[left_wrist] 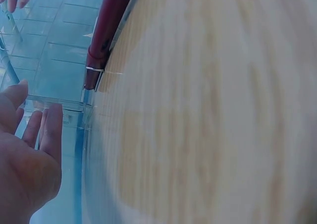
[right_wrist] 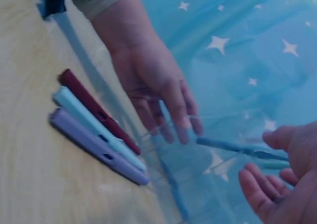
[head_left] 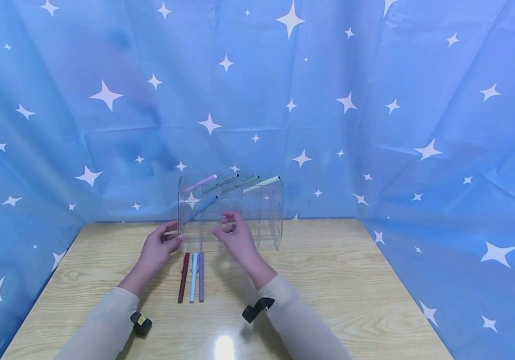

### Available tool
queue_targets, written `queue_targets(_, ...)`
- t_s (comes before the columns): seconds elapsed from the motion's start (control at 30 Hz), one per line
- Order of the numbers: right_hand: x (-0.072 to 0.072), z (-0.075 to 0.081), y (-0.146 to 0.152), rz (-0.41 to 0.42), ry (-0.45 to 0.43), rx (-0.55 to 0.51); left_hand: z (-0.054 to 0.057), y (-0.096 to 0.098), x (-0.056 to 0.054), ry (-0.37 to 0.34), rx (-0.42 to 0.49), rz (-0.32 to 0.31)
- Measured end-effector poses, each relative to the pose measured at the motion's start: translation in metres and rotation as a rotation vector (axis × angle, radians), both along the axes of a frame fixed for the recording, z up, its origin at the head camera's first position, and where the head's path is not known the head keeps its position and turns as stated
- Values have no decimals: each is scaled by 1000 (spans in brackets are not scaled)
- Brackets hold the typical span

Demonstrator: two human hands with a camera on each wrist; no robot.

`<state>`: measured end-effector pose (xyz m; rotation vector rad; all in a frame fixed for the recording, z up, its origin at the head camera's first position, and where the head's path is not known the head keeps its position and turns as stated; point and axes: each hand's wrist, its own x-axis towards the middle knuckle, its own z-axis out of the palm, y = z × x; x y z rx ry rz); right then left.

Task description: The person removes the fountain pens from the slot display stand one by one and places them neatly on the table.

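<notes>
A clear acrylic pen rack [head_left: 270, 236] stands at the back of the table. My left hand [head_left: 155, 247] is at its left side wall, fingers fairly straight, fingertips right at the edge. In front of the rack is my right hand [head_left: 239, 240], thumb and fingers apart with nothing pinched between them. A blue pen [head_left: 200, 210] lies slanted in the rack's left part; in the right wrist view, the right hand's thumb and fingers hover around its end. Before the rack lie a dark red pen [head_left: 183, 277], a light blue pen [head_left: 193, 277] and a purple pen [head_left: 201, 277].
Along the rack's upper row slant a pink pen [head_left: 200, 183], two dark green pens and a pale green pen [head_left: 262, 184]. A blue star-patterned curtain [head_left: 329, 125] hangs behind and beside the wooden table [head_left: 338, 290]. Each wrist wears a small black camera.
</notes>
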<state>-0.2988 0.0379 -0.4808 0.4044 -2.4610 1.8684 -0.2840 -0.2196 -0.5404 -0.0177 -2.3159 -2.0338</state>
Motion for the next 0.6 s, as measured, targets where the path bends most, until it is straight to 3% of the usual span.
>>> queue_targets(0.23,-20,10,-8,12,37,-73,0,-1,-1,-5,-1,0)
queue_targets(0.47,-37,14,-22,53,-26,-171,-2,-1,-1,-1,-2,-3)
queue_targets(0.6,-43,15,-28,40,-58,-166,-1,-1,-1,2,-5,-1)
